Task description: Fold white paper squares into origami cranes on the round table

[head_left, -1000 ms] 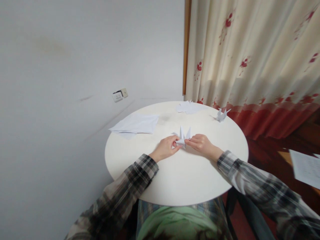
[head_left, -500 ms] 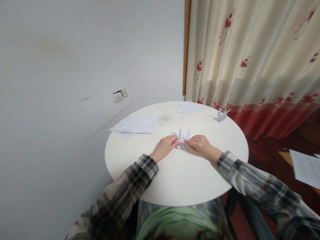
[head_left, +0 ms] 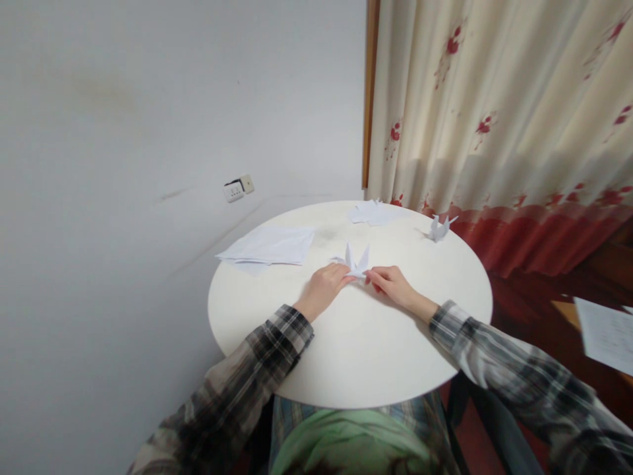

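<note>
A white paper crane [head_left: 357, 262] is held between my hands over the middle of the round white table [head_left: 346, 356]. Two pointed parts of it stand up, and a thinner folded point reaches out to the left. My left hand [head_left: 324, 285] is closed on the crane's left and near side, hiding part of its body. The fingers of my right hand [head_left: 391, 285] pinch the crane's right end. A second paper crane [head_left: 438, 228] stands on the table near the far right edge, away from both hands.
A stack of white paper sheets [head_left: 271, 245] lies at the left of the table. More white paper [head_left: 374, 212] lies at the far edge. The wall with a socket [head_left: 233, 191] is at the left, a flowered curtain [head_left: 494, 132] behind. A printed sheet [head_left: 606, 333] is at far right.
The held crane has shifted slightly left and turned, its two upright points now leaning apart. My right hand's fingers have moved to its right end. The other papers stay put.
</note>
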Tool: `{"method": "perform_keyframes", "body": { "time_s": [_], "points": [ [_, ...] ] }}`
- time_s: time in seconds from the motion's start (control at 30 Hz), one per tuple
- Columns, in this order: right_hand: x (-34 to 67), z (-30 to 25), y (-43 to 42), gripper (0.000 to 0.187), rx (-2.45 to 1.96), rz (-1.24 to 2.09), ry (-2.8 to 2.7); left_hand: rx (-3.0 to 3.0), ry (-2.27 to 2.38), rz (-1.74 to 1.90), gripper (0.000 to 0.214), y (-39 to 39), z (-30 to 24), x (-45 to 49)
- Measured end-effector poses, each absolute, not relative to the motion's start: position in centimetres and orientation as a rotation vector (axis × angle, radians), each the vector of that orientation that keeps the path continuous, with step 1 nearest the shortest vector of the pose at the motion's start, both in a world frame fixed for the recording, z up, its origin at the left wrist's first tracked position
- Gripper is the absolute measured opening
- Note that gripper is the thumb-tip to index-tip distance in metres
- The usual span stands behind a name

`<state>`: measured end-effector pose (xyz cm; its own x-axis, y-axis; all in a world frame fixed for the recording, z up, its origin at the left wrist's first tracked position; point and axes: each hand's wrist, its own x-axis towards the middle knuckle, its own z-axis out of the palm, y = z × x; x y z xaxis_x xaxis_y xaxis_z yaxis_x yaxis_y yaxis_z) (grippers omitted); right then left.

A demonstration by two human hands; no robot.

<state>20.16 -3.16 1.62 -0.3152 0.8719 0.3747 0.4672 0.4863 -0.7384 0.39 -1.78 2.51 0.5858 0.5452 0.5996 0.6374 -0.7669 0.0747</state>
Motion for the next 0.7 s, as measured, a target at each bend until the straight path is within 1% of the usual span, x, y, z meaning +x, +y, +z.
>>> {"method": "perform_keyframes", "body": {
  "time_s": [0.1,0.27,0.4,0.5,0.7],
  "points": [
    [19.71,1.18,-3.11,0.039,-1.083,0.904,-1.881,-2.669,-0.915,-0.824,0.023,-2.10,2.44,0.60],
    [19.50,0.73,-3.05,0.034,-1.031,1.120,-1.806,-2.701,-0.970,-0.795,0.013,-2.27,2.11,0.81],
    [19.58,0.69,-2.89,0.032,-0.997,1.152,-1.804,-2.732,-1.088,-0.848,0.002,-1.97,1.91,0.77],
    [19.73,0.69,-2.65,0.030,-1.006,1.158,-1.780,-2.746,-1.119,-0.875,0.003,-1.83,1.94,0.68],
    [20.06,0.53,-2.31,0.028,-0.938,1.271,-1.775,-2.757,-1.132,-0.891,0.009,-1.90,2.10,0.44]
  ]
}}
